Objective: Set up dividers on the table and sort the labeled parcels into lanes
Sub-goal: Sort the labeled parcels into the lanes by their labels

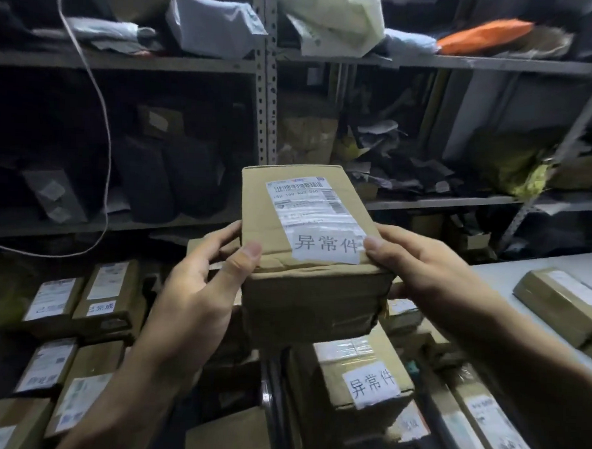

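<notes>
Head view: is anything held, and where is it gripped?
Yes. Both hands hold a labeled cardboard parcel by its near end: left hand on the left corner, right hand on the right.

Seemingly a dim parcel depot: metal shelving (266, 85) heaped with mailers (212, 27), labelled cartons (109, 293) below.

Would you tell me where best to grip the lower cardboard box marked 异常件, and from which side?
Probably by its two long side faces, coming from above: the lower box lies flat, label up, with neighbouring parcels close alongside, so its top is the freest approach.
</notes>
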Demonstrator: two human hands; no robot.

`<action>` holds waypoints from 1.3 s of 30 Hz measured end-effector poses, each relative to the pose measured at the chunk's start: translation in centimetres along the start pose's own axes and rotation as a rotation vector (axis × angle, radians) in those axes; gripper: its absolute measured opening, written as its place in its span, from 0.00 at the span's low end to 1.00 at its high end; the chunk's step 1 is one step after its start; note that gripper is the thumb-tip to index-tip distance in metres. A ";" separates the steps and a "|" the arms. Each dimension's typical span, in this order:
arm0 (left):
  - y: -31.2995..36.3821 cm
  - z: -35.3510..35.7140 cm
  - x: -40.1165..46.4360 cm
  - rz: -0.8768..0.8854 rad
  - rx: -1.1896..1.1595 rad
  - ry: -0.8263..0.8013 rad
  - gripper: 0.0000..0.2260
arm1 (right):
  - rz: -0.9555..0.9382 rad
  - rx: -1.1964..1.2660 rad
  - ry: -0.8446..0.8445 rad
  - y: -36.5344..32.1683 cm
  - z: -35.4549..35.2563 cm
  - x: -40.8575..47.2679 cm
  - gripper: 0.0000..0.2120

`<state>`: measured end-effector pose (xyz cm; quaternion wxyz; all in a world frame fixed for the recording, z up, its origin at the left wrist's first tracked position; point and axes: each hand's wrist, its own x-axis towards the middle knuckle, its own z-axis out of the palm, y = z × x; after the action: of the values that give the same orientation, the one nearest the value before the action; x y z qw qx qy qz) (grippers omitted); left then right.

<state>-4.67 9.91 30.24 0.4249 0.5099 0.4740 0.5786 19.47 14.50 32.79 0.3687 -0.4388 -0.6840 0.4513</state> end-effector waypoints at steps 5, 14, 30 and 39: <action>0.6 7.3 3.5 -0.028 0.015 -0.049 0.25 | 0.010 -0.016 0.083 1.5 -7.2 0.4 0.19; -1.1 16.6 7.4 -0.115 0.110 -0.094 0.10 | 0.033 0.022 0.100 6.8 -15.6 1.1 0.10; -5.6 32.2 15.1 -0.257 0.553 -0.357 0.07 | 0.164 0.030 0.321 18.0 -26.8 3.8 0.12; -13.6 40.4 18.0 -0.246 1.202 -0.572 0.06 | 0.436 -0.146 0.288 29.5 -29.1 5.7 0.20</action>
<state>33.39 34.70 21.51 0.2389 0.7331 0.6368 0.0042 51.55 34.53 15.01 0.3235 -0.6609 -0.5446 0.4024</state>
